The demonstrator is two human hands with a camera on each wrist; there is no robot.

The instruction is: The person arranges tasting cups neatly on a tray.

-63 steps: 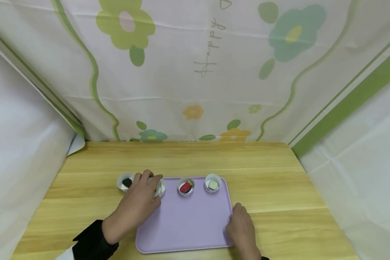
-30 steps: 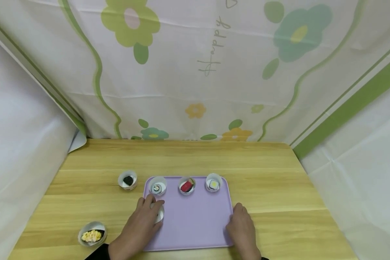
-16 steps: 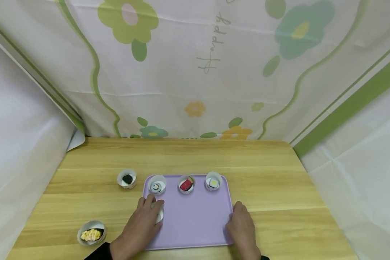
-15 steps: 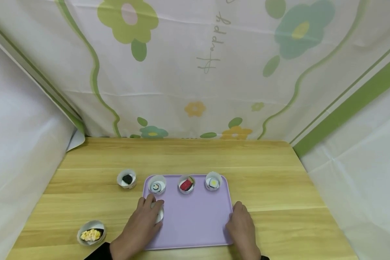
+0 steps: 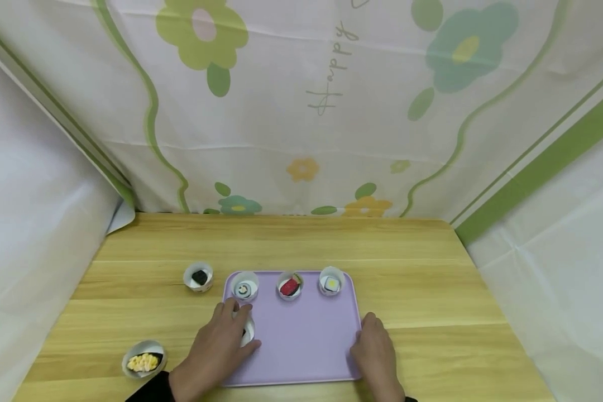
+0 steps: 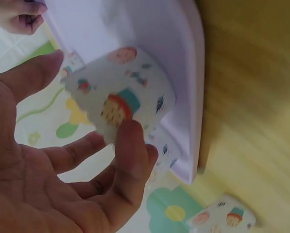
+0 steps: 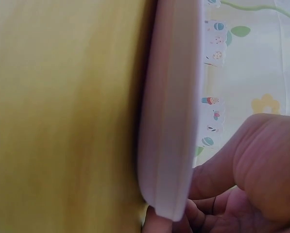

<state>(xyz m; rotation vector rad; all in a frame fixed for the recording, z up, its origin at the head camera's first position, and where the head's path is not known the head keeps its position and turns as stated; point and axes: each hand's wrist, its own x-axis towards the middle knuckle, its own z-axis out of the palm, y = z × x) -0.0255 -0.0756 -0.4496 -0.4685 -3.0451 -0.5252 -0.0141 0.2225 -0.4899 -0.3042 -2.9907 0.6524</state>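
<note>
My left hand [image 5: 218,343] is around a white paper baking cup [image 6: 130,90] printed with cartoon figures, on the tray's left side. One fingertip touches the cup's wall; the thumb stands off from it. Something dark shows inside this cup, mostly hidden by the fingers. At the right edge of the lilac tray [image 5: 301,340], my right hand [image 5: 375,354] grips the rim, a finger beneath it and the thumb above. Along the tray's back stand three more cups: one with a round sushi roll [image 5: 243,289], one with red sushi [image 5: 289,287], one with a white-and-yellow piece [image 5: 331,285].
Left of the tray, on the wooden table [image 5: 422,279], are a cup with a black piece [image 5: 199,277] and, nearer, an oval cup with yellow-topped sushi [image 5: 144,362]. A flowered cloth [image 5: 261,100] hangs behind the table.
The left hand came from the back-left cup toward the front with another cup, which now stands on the tray. Its thumb has just spread away from the cup. The right hand stays put.
</note>
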